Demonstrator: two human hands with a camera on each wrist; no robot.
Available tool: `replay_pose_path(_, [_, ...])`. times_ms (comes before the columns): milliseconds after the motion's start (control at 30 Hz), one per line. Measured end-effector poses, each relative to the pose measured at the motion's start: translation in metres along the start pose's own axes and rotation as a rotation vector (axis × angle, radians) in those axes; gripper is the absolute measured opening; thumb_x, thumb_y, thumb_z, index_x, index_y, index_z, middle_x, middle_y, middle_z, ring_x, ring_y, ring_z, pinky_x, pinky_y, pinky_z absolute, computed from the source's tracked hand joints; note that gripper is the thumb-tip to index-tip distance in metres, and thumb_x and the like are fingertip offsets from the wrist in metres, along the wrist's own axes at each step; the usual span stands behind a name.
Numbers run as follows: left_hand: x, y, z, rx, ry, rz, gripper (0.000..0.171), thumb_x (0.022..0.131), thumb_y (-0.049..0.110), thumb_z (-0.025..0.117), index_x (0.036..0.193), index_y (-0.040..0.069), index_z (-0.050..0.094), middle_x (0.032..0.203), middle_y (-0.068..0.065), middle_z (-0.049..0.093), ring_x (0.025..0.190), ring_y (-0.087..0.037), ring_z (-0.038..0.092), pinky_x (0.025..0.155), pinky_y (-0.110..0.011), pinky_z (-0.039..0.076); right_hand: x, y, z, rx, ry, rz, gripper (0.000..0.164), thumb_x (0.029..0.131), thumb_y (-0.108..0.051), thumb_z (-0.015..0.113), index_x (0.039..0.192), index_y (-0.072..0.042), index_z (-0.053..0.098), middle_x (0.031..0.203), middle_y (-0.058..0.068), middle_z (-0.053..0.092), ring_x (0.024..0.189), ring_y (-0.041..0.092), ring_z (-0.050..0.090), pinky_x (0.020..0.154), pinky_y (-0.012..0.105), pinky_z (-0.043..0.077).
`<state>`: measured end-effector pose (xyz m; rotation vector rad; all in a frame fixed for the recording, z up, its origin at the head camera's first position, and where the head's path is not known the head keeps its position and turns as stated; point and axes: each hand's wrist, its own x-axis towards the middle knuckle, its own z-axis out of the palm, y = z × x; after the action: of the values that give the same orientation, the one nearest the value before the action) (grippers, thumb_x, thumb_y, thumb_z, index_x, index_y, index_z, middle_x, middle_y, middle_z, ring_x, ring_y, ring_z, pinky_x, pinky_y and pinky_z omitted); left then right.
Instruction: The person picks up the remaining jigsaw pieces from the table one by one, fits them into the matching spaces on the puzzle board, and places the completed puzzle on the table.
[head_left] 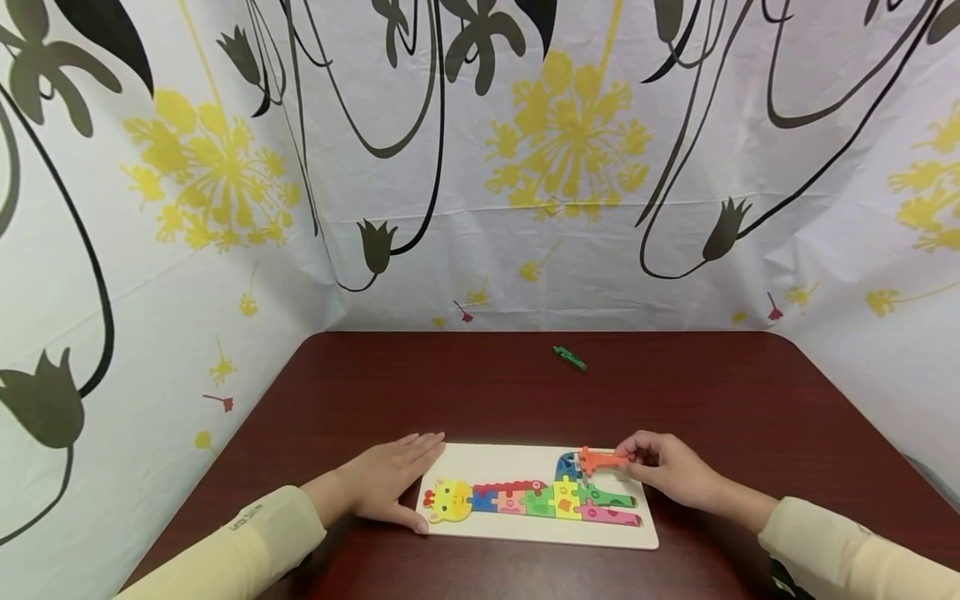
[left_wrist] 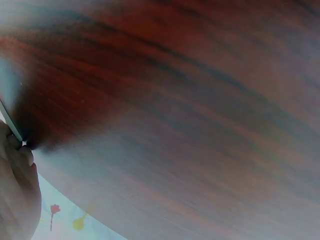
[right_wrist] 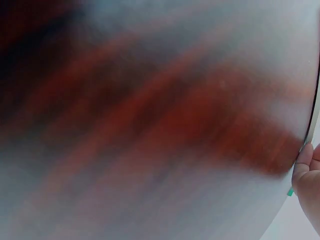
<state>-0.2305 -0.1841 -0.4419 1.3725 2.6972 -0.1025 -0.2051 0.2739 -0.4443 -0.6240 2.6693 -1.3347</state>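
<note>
A pale puzzle board carries a giraffe made of coloured interlocking pieces, with a yellow head at the left. My left hand rests at the board's left end, fingers extended along the far corner and thumb on the near one. At the right end, my right hand pinches an orange puzzle piece between thumb and fingers. That piece overlaps the blue piece and lies just above the green leg piece. A pink leg piece lies nearest me.
A small dark green piece lies near the back of the brown table. White cloth with flower prints hangs behind and at both sides. Both wrist views show mostly blurred tabletop, with part of each hand at the edge.
</note>
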Motion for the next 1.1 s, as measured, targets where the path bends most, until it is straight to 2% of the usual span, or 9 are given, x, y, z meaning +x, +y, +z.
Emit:
replay_pose_path(500, [0.0,0.0005,-0.0018,-0.013,-0.005,-0.006,0.111,0.079,0.086,0.033,0.156,0.007,0.017,0.161,-0.007,0.017,0.146,-0.02,0.017,0.115,-0.04,0.02,-0.0016,0.0019,0.0032,-0.03,-0.033,-0.014,0.008,0.091,-0.017,0.07,0.095,-0.011,0.067,0.085,0.003,0.057,0.074,0.011,0.051,0.059,0.024,0.044])
replay_pose_path(1100, [-0.0002,0.0002,0.0002,-0.018,0.004,0.001,0.111,0.08,0.086,0.034,0.156,0.007,0.017,0.161,-0.008,0.017,0.146,-0.021,0.017,0.115,-0.041,0.021,-0.0013,-0.0009,0.0042,-0.013,-0.063,-0.008,0.011,0.09,-0.018,0.071,0.096,-0.01,0.067,0.084,0.001,0.055,0.073,0.011,0.05,0.058,0.024,0.043])
